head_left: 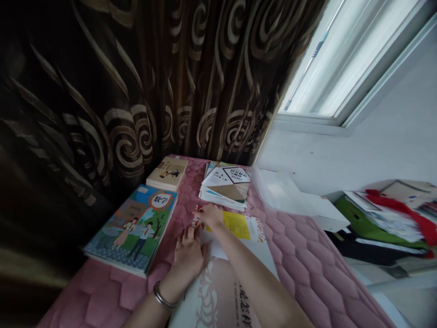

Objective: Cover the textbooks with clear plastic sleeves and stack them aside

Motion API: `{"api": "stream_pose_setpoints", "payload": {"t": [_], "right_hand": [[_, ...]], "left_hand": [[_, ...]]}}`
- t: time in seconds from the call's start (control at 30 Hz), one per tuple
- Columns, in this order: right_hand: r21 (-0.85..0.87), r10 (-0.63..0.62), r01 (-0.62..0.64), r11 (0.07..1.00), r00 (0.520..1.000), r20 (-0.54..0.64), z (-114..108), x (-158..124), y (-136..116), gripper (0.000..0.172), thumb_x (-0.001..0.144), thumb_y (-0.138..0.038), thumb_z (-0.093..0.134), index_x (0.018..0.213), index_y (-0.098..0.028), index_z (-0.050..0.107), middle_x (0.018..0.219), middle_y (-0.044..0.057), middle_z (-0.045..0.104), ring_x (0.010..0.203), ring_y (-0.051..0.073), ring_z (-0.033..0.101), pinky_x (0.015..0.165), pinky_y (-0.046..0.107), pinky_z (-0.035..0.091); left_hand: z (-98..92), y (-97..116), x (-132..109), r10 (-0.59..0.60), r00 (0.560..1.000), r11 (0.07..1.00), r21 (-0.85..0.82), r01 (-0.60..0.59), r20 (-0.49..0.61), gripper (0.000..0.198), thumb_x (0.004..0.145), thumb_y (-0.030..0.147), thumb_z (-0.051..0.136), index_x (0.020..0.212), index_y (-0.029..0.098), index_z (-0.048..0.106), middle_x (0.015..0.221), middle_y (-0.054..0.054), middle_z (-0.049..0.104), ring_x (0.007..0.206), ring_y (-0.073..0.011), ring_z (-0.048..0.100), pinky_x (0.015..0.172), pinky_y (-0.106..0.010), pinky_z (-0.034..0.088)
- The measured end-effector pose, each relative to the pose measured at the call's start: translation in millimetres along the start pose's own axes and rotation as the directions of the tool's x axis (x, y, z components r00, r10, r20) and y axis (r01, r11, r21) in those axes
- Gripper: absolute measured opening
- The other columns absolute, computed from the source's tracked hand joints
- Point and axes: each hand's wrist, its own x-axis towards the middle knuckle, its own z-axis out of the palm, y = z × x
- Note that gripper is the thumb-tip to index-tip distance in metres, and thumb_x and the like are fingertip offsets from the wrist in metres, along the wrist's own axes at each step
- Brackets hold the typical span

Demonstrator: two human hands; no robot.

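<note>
My left hand (187, 253), with a bracelet on the wrist, lies flat with fingers stretched out on the left edge of a white booklet (254, 232) that has a yellow panel and orange leaf print. My right hand (209, 214) reaches across to the booklet's far left corner, fingers curled at the edge; whether it pinches the page is unclear. A second white book with leaf pattern and dark lettering (218, 300) lies nearer me, under my forearms.
A colourful textbook (136, 228) lies to the left on the pink quilted surface (307, 264). Beyond are a beige book (168, 173) and a stack of papers (227, 184). A dark patterned curtain hangs behind. Clear folders, a green box and red cloth sit right.
</note>
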Motion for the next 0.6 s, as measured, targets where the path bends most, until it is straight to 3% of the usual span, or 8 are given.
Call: {"api": "stream_pose_setpoints", "payload": {"t": [0.17, 0.33, 0.4, 0.47, 0.53, 0.6], "right_hand": [[0.011, 0.077, -0.077, 0.997, 0.996, -0.051, 1, 14, -10, 0.052, 0.093, -0.053, 0.047, 0.106, -0.009, 0.071, 0.102, 0.023, 0.071, 0.100, 0.032, 0.067, 0.086, 0.039, 0.047], [0.073, -0.079, 0.083, 0.994, 0.995, -0.059, 3, 0, -4, 0.032, 0.095, -0.036, 0.049, 0.109, -0.015, 0.068, 0.115, 0.017, 0.066, 0.111, 0.026, 0.060, 0.094, 0.035, 0.043], [0.103, -0.177, 0.181, 0.978, 0.983, -0.051, 2, -17, 11, 0.026, 0.091, -0.032, 0.057, 0.112, -0.020, 0.067, 0.124, 0.011, 0.063, 0.117, 0.021, 0.055, 0.099, 0.031, 0.040], [0.154, -0.287, 0.290, 0.945, 0.957, -0.040, 1, -38, 35, 0.033, 0.087, -0.029, 0.063, 0.119, -0.023, 0.065, 0.132, 0.007, 0.058, 0.122, 0.018, 0.051, 0.105, 0.029, 0.036], [0.241, -0.408, 0.400, 0.884, 0.913, -0.021, -1, -63, 67, 0.039, 0.088, -0.027, 0.058, 0.127, -0.021, 0.061, 0.139, 0.007, 0.054, 0.128, 0.019, 0.046, 0.110, 0.031, 0.032], [0.280, -0.440, 0.417, 0.865, 0.898, 0.023, -5, -86, 102, 0.043, 0.092, -0.027, 0.048, 0.134, -0.020, 0.056, 0.147, 0.006, 0.048, 0.135, 0.018, 0.040, 0.114, 0.033, 0.028]], "left_hand": [[-3.3, 0, -2, -0.025, 1.000, 1.000, -0.006, 0.025, 0.004, 0.055, 0.090, 0.038, 0.039, 0.140, 0.016, 0.049, 0.143, -0.014, 0.047, 0.128, -0.0295, 0.046, 0.106, -0.043, 0.038], [-0.9, -3, 0, 0.000, 1.000, 1.000, 0.025, 0.000, -0.006, 0.053, 0.091, 0.040, 0.037, 0.138, 0.020, 0.051, 0.145, -0.012, 0.048, 0.129, -0.0291, 0.047, 0.107, -0.044, 0.037], [0.8, -4, 1, 0.019, 1.000, 0.999, 0.041, -0.018, -0.023, 0.052, 0.092, 0.039, 0.036, 0.138, 0.022, 0.051, 0.144, -0.011, 0.049, 0.130, -0.0287, 0.046, 0.107, -0.044, 0.037], [2.0, -5, 1, 0.024, 0.999, 0.998, 0.053, -0.022, -0.029, 0.052, 0.092, 0.039, 0.035, 0.139, 0.022, 0.050, 0.145, -0.011, 0.049, 0.130, -0.0283, 0.046, 0.106, -0.043, 0.038], [2.6, -4, 1, 0.024, 0.999, 0.997, 0.067, -0.022, -0.029, 0.053, 0.093, 0.039, 0.034, 0.140, 0.020, 0.049, 0.145, -0.012, 0.048, 0.130, -0.0276, 0.047, 0.106, -0.042, 0.038], [2.7, -3, 1, 0.024, 0.999, 0.996, 0.086, -0.021, -0.034, 0.054, 0.093, 0.039, 0.033, 0.140, 0.017, 0.048, 0.145, -0.014, 0.048, 0.130, -0.0276, 0.047, 0.105, -0.041, 0.039]]}}
